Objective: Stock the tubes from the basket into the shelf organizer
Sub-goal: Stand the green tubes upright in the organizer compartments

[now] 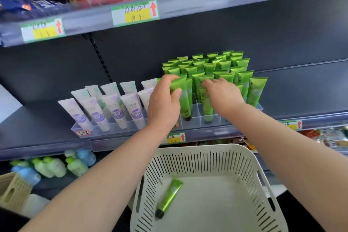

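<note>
The left hand grips a green tube just right of the frame's centre, thumb across its front and fingers curled over its flat crimped end. The cap points down into a front compartment of the clear shelf organizer. The right hand, beside it on the right, reaches its fingers onto the top of a neighbouring green tube in the next front compartment. I cannot tell whether it pinches that tube or only steadies it. Behind both hands stands a block of stocked green tubes, upright and crimp-end up, filling the back rows. To the left in the organizer lean the lavender-and-white tubes. The step in hand looks like seating tubes in the front row, and the stocking seems nearly done. At the bottom centre the cream slotted basket holds only one loose green tube, lying on its side with its dark cap toward the lower left. The next move probably calls for pushing the held tube down until its cap rests on the compartment floor and letting go without knocking its neighbours. One hand then has to drop to the basket for the loose tube and find it a free front slot.
</note>
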A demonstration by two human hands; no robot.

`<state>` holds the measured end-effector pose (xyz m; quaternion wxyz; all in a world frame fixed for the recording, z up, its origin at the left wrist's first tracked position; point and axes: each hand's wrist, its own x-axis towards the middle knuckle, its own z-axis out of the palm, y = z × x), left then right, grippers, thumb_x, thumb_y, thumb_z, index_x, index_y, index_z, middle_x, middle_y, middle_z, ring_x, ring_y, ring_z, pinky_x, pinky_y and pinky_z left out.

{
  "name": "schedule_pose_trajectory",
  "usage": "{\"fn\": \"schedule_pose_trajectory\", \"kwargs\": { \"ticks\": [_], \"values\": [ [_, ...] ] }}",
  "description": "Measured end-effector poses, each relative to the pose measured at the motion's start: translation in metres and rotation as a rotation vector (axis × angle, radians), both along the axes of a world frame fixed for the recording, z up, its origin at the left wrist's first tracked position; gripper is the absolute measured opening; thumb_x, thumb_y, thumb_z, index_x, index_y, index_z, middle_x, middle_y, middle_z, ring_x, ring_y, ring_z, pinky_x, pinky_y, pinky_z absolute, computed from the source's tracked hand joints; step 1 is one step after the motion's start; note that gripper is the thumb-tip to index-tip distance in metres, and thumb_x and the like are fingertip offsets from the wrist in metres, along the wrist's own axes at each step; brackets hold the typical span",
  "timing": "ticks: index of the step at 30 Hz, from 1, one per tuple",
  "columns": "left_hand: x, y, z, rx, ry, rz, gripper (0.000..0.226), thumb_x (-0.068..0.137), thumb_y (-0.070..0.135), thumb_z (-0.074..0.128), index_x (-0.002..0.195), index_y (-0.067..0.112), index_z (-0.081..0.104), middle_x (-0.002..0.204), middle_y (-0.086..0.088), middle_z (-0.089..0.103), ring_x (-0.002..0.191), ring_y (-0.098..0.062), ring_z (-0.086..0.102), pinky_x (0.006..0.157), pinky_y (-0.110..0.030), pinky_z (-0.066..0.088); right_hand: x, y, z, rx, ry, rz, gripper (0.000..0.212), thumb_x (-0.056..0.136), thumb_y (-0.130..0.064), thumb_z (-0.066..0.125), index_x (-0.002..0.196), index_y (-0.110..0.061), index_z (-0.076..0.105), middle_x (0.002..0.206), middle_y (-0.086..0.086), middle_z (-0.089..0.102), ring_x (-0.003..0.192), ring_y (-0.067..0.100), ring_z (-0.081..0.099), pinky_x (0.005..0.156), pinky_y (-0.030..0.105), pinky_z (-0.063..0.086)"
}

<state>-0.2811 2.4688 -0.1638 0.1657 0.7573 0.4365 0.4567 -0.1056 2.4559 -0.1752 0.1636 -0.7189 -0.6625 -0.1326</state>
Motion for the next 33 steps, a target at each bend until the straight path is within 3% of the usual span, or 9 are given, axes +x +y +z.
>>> {"fn": "schedule_pose_trajectory", "kwargs": {
  "ticks": [4,7,11,15,18,21,26,30,33],
  "values": [
    [0.017,0.017,0.010,-0.012,0.066,0.038,0.026,0.096,0.015,0.052,0.120,0.025,0.051,0.104,0.004,0.056,0.084,-0.013,0.052,0.073,-0.029,0.041,0.001,-0.001,0.001,0.031,-0.053,0.019,0.050,0.080,0.005,0.050,0.125,-0.017,0.049,0.107,0.004,0.060,0.100,0.026,0.048,0.065,0.033,0.036],
    [0.028,0.028,0.007,-0.097,0.225,0.054,0.026,0.096,0.013,0.053,0.119,0.026,0.051,0.096,0.005,0.054,0.085,-0.021,0.056,0.071,-0.035,0.047,0.001,-0.005,0.002,0.081,-0.062,0.039,0.049,0.082,0.002,0.050,0.126,-0.019,0.049,0.113,0.003,0.058,0.105,0.026,0.046,0.077,0.036,0.040],
    [0.035,0.034,-0.008,-0.136,0.361,0.056,0.037,0.090,0.002,0.051,0.115,0.029,0.049,0.096,0.007,0.052,0.081,-0.019,0.056,0.064,-0.037,0.050,0.003,-0.012,-0.001,0.172,-0.098,0.056,0.043,0.083,0.000,0.053,0.122,-0.018,0.053,0.115,0.005,0.057,0.105,0.029,0.047,0.077,0.038,0.037],
    [0.033,0.038,-0.020,-0.186,0.362,0.013,0.043,0.086,-0.007,0.050,0.116,0.025,0.049,0.102,0.005,0.055,0.092,-0.016,0.059,0.069,-0.042,0.055,0.005,-0.020,-0.008,0.240,-0.107,0.055,0.041,0.079,0.002,0.056,0.115,-0.015,0.059,0.106,0.008,0.058,0.096,0.031,0.048,0.070,0.038,0.036],
    [0.028,0.039,-0.022,-0.134,0.319,0.031,0.041,0.088,-0.005,0.054,0.118,0.023,0.051,0.117,0.001,0.056,0.095,-0.010,0.054,0.077,-0.031,0.049,0.003,-0.023,-0.013,0.239,-0.105,0.053,0.038,0.077,0.001,0.061,0.111,-0.016,0.061,0.102,0.007,0.057,0.093,0.032,0.049,0.069,0.039,0.037],
    [0.021,0.032,-0.018,-0.010,0.255,0.034,0.039,0.090,-0.001,0.058,0.122,0.020,0.053,0.128,0.001,0.053,0.113,-0.014,0.052,0.090,-0.026,0.042,-0.003,-0.027,-0.017,0.242,-0.106,0.060,0.041,0.073,0.002,0.065,0.109,-0.015,0.062,0.099,0.007,0.057,0.091,0.031,0.049,0.068,0.039,0.037],
    [-0.004,0.007,-0.029,0.121,0.187,-0.008,0.026,0.092,0.002,0.052,0.110,0.019,0.060,0.113,0.005,0.055,0.106,-0.013,0.053,0.085,-0.030,0.047,-0.018,-0.041,-0.039,0.230,-0.082,0.109,0.036,0.072,0.003,0.061,0.103,-0.015,0.063,0.094,0.007,0.058,0.086,0.031,0.051,0.064,0.036,0.034],
    [-0.023,-0.014,-0.071,0.030,0.248,-0.060,0.026,0.090,-0.004,0.048,0.097,0.015,0.065,0.101,0.003,0.057,0.093,-0.012,0.055,0.081,-0.033,0.047,-0.028,-0.054,-0.075,0.132,-0.060,0.150,0.039,0.069,0.005,0.062,0.103,-0.015,0.063,0.092,0.006,0.058,0.085,0.031,0.051,0.065,0.035,0.034],
    [-0.033,-0.025,-0.112,-0.102,0.311,-0.067,0.027,0.088,-0.005,0.048,0.094,0.015,0.065,0.099,0.005,0.057,0.095,-0.018,0.058,0.081,-0.034,0.046,-0.034,-0.062,-0.106,-0.006,-0.044,0.168,0.038,0.074,0.001,0.060,0.107,-0.018,0.061,0.098,0.004,0.057,0.093,0.030,0.050,0.071,0.037,0.037]
  ]
}}
